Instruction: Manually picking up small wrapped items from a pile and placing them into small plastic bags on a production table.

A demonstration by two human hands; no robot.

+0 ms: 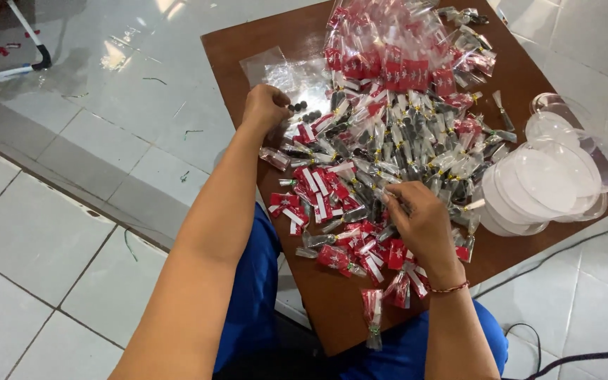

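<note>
Small clear packets with red labels (381, 134) lie heaped across the brown surface (233, 49), some close to its near edge. The right hand (423, 225) has its fingers pinched on one packet in the pile; the left hand (265, 105) is curled beside loose dark pieces (307, 112). A careless sweep could likely push packets onto the floor (72, 232).
</note>
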